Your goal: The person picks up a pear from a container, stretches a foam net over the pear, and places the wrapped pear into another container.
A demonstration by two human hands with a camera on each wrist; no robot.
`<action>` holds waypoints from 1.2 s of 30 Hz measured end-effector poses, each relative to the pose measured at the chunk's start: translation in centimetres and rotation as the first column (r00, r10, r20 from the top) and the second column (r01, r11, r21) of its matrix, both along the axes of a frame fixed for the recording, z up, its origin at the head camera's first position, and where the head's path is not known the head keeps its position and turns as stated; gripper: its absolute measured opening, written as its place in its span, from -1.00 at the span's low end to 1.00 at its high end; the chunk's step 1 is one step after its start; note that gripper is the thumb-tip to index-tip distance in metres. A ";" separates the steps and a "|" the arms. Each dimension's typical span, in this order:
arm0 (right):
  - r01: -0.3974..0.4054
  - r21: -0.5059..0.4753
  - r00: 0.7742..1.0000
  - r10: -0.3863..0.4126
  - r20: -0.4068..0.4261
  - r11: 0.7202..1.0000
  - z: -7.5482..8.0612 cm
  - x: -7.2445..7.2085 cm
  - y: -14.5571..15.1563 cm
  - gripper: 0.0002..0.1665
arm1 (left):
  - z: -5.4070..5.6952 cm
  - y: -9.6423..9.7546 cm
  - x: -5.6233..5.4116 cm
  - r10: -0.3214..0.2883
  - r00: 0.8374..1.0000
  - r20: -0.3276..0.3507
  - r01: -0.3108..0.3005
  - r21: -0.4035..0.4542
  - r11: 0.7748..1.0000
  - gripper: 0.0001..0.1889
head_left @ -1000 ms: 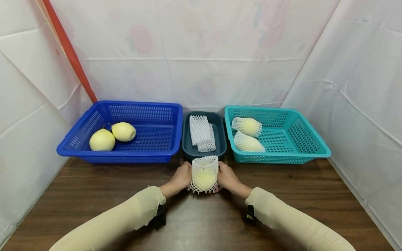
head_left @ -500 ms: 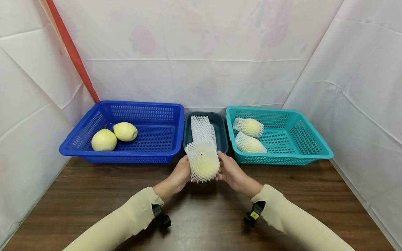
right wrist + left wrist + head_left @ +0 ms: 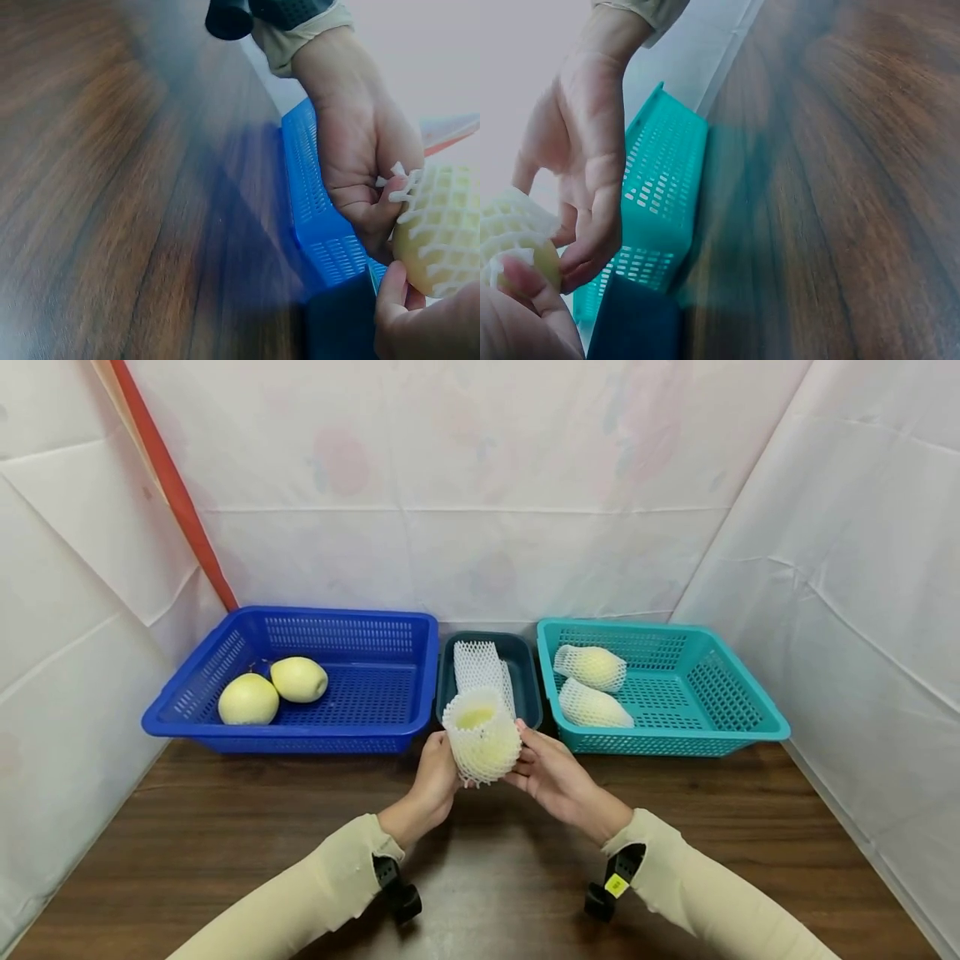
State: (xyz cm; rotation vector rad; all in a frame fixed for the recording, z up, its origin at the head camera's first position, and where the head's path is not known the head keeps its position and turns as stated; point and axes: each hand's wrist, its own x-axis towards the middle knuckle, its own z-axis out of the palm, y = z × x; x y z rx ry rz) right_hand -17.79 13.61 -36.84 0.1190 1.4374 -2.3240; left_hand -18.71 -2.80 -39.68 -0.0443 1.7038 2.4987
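A pale yellow pear (image 3: 487, 752) sits inside a white foam net sleeve (image 3: 467, 700), held up between both hands in front of the small tray. The sleeve's mouth is open towards the back, with the pear showing inside. My left hand (image 3: 433, 779) holds the left side; in the right wrist view its thumb and fingers pinch the net's edge (image 3: 401, 187) at the pear's bare end. My right hand (image 3: 558, 777) grips the right side, thumb above and fingers at the lower end. Part of each hand is hidden behind the pear in the head view.
A blue basket (image 3: 288, 727) at left holds two bare pears (image 3: 248, 699). The dark tray (image 3: 531, 681) in the middle holds folded net sleeves (image 3: 477, 665). At right, a teal basket (image 3: 675, 742) contains two sleeved pears (image 3: 595, 702). White cloth (image 3: 525, 560) hangs behind the wooden table (image 3: 247, 827).
The sleeved pear has risen away from me towards the tray, and its sleeve mouth has tipped into view. Both hands moved with it, and the right hand's fingers have shifted from the net's edge.
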 end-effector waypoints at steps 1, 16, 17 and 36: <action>0.000 -0.005 1.000 0.000 0.011 1.000 -0.1 0.0 0.0 -0.41 | -0.1 0.0 0.0 0.001 1.000 0.004 -0.001 0.008 1.000 -0.70; 0.169 0.065 0.986 -0.169 -0.003 0.983 -1.3 -0.4 -1.4 -0.80 | -0.7 0.9 -0.2 0.038 0.994 0.098 -0.050 0.122 0.991 -0.74; 0.183 0.060 0.983 -0.183 -0.006 0.981 -1.4 -0.4 -1.6 -0.82 | -0.7 0.9 -0.2 0.046 0.994 0.102 -0.058 0.120 0.991 -0.76; 0.096 0.056 0.995 -0.095 -0.014 0.994 -2.3 -0.5 -0.4 -0.73 | -1.0 0.8 -0.6 0.020 0.982 0.189 -0.065 0.238 0.969 -0.70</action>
